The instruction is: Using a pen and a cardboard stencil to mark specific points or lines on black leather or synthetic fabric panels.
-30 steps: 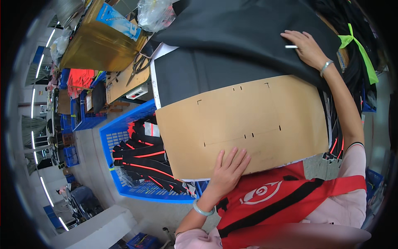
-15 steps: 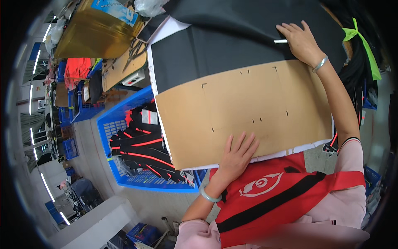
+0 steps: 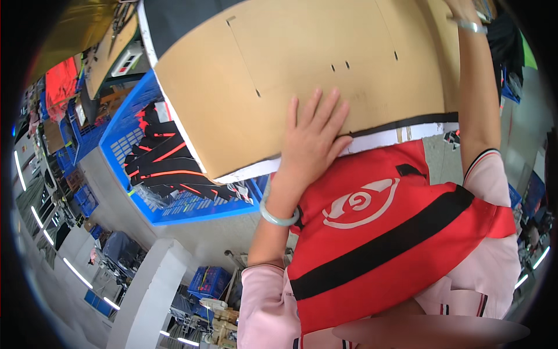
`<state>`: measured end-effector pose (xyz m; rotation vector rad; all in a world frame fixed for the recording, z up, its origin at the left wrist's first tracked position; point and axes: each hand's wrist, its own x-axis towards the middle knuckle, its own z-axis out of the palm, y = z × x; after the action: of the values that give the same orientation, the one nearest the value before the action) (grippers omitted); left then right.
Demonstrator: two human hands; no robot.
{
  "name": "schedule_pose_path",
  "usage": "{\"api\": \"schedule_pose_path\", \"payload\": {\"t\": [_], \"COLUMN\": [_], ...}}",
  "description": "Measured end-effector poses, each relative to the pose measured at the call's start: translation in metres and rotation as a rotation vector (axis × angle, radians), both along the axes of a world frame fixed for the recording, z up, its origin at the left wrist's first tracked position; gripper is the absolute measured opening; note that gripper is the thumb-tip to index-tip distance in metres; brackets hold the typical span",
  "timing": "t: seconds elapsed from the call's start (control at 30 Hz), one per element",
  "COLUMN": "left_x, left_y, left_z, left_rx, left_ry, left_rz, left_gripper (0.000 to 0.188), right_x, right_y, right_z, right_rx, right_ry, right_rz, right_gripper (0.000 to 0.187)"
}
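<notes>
A large tan cardboard pattern (image 3: 296, 52) with small slots lies over black fabric (image 3: 180, 20) on the table. My left hand (image 3: 314, 131) rests flat on the cardboard close to its near edge, fingers spread, holding nothing. A strip of the black fabric shows along that near edge, above a white layer (image 3: 383, 138). At the top right, my right hand (image 3: 462, 8) is mostly cut off by the frame, by the cardboard's far right part. Its fingers are out of sight, so what it may hold is hidden.
Left of the table, a blue plastic crate (image 3: 157, 216) holds black garment pieces (image 3: 168, 166) with bright orange stripes. Scissors (image 3: 120, 17) lie on a wooden side table at the upper left. A white ledge (image 3: 145, 279) stands at the lower left.
The view has shifted, so the table sits higher in the picture. The cardboard has slid toward the far side, baring a black fabric strip at its near edge. My right hand has reached farther.
</notes>
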<state>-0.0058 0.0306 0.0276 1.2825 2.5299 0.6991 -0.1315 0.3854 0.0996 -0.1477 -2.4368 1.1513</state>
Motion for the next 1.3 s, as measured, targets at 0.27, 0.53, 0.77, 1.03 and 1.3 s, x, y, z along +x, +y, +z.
{"api": "schedule_pose_path", "payload": {"t": [0.27,0.53,0.77,1.03,1.3], "left_x": [-0.006,0.01,0.019,0.023,0.024], "left_y": [0.003,-0.001,-0.007,-0.009,-0.008], "left_z": [0.004,-0.004,-0.015,-0.017,-0.017], "left_rx": [0.02,-0.031,-0.006,-0.001,0.005], "left_ry": [0.019,0.107,0.176,0.199,0.205], "left_rz": [0.046,0.113,0.117,0.148,0.164], "left_gripper": [0.086,0.085,0.074,0.068,0.065], "right_x": [0.162,0.195,0.202,0.208,0.209], "right_y": [-0.082,-0.106,-0.108,-0.111,-0.112], "right_z": [-0.058,-0.077,-0.072,-0.073,-0.077], "right_rx": [-0.137,0.368,0.415,0.406,0.414], "right_ry": [-0.278,-0.182,-0.177,-0.141,-0.136], "right_rz": [0.191,0.285,0.3,0.306,0.306], "right_gripper": [0.021,0.055,0.056,0.054,0.055]}}
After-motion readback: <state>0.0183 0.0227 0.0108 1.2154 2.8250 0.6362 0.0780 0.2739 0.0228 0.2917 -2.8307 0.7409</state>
